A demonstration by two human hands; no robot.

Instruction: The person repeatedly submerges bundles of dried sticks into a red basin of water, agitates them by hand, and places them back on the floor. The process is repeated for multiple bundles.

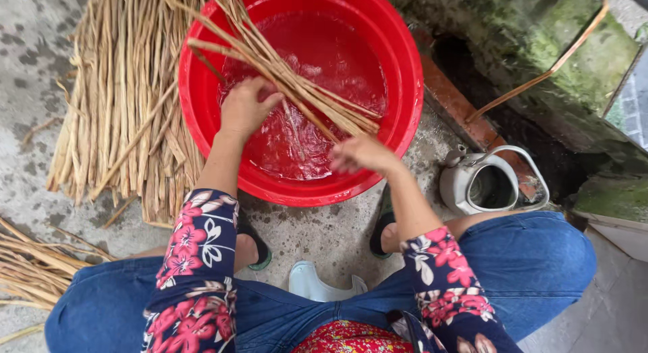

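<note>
Head view: a bundle of reeds (290,79), long, flat and straw-coloured, lies slantwise across a red basin (398,63), its lower ends fanned out in the water near the basin's right rim and its upper ends passing over the far left rim. The strips look dry and fibrous where they clear the water, darker where they are wet. The basin is round, smooth plastic, glossy, and holds shallow water that shows ripples and froth around the reeds. It stands on a rough, speckled concrete floor (324,231).

The left hand (244,109) reaches in from the near left rim, fingers curled around the bundle at its middle, wrist bent down. The right hand (361,154) hangs just over the near right rim, close below the fanned ends; it is blurred, and whether it grips any strip cannot be told. Both forearms come out of floral sleeves above blue-trousered knees.

A flat pile of reeds (115,110) lies on the floor touching the basin's left side. A dull grey kettle (482,184), lid off, sits near the right side, by a mossy wall (574,49).
</note>
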